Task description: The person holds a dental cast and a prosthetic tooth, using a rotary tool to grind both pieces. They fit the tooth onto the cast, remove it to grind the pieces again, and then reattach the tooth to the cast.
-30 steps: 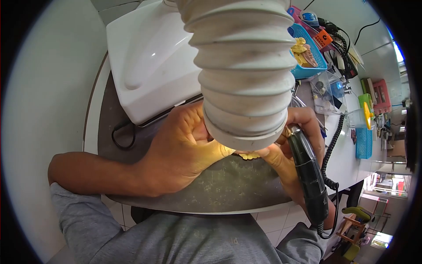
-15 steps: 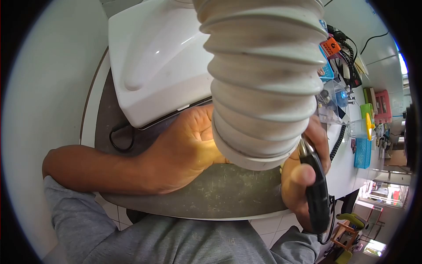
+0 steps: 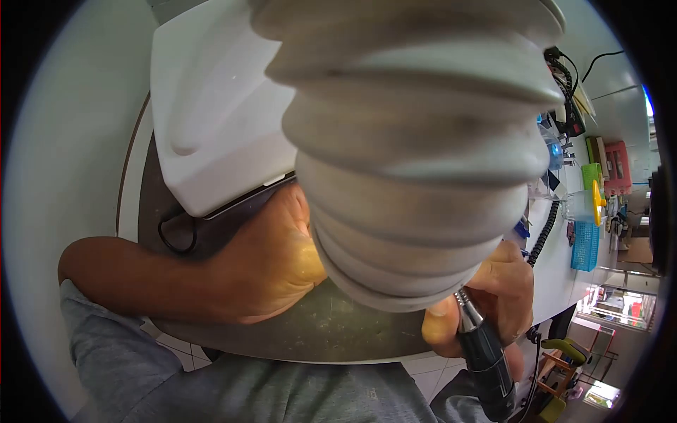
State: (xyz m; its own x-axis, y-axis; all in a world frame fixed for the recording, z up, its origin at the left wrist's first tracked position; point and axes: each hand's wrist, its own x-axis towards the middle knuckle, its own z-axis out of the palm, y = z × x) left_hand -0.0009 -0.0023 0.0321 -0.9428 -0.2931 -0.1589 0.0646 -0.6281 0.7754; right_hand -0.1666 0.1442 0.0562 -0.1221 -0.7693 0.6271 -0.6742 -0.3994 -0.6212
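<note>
A wide grey ribbed suction hose (image 3: 409, 141) hangs in front of the camera and covers most of the work area. My left hand (image 3: 264, 257) rests on the dark grey work mat (image 3: 338, 328), its fingers curled under the hose mouth; what they hold is hidden. My right hand (image 3: 493, 296) grips a black rotary handpiece (image 3: 483, 352) with a silver collar, its tip pointing up under the hose. A coiled black cord (image 3: 543, 233) runs from the handpiece side toward the bench.
A white machine housing (image 3: 211, 120) stands at the back left of the mat, with a black cable loop (image 3: 173, 233) beside it. Blue, green and pink trays (image 3: 585, 243) and cables crowd the white bench at the right. My grey shirt fills the bottom.
The hose now fills far more of the view and hides the yellow piece seen one second ago. My right hand with the handpiece has dropped lower and turned the tool more upright.
</note>
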